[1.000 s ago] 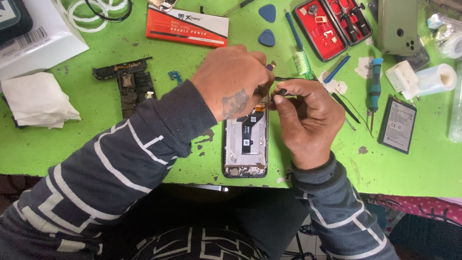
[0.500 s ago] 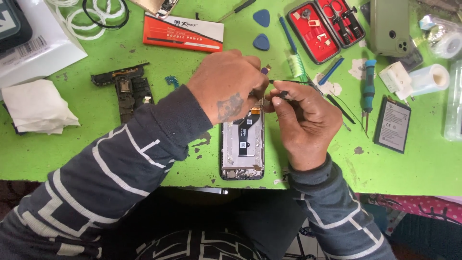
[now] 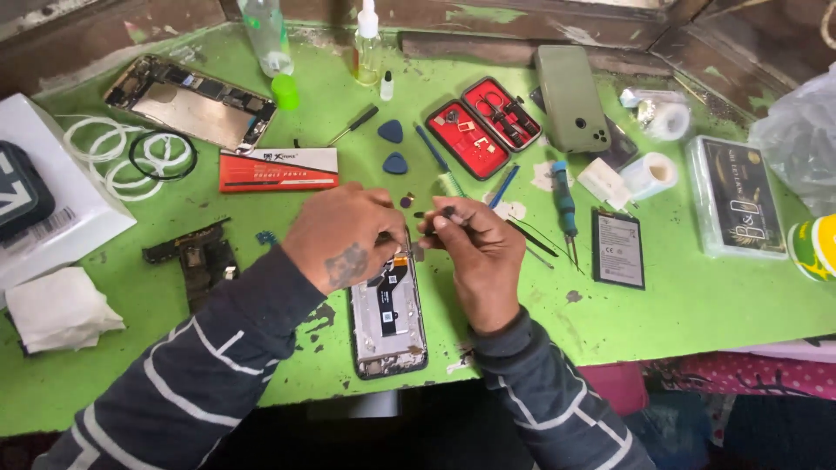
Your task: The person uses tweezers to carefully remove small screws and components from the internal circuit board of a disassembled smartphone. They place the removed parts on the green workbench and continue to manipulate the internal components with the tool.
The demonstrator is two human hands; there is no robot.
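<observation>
Opened phone frame [image 3: 388, 318]: lies flat at the near edge of the green worktop [image 3: 697, 305], back cover off, inner board exposed.

Left hand [image 3: 344, 235]: rests over the frame's far end, fingers curled and pinched on a small part there; the part itself is too small to make out.

Right hand [image 3: 479, 252]: touching the left at the fingertips, its grip closed on a thin dark tool [image 3: 446, 211] pointed at the frame's far end.

Battery [image 3: 619, 249]: flat, dark, right of the hands.

Blue screwdriver [image 3: 565, 209]: between right hand and battery.

Red tool case [image 3: 483, 126]: open, toward the far edge.

Green phone [image 3: 571, 97]: face down, just beside the case.

Stripped circuit frame [image 3: 196, 257]: left of the hands.

White cloth [image 3: 59, 309]: near the left edge.
</observation>
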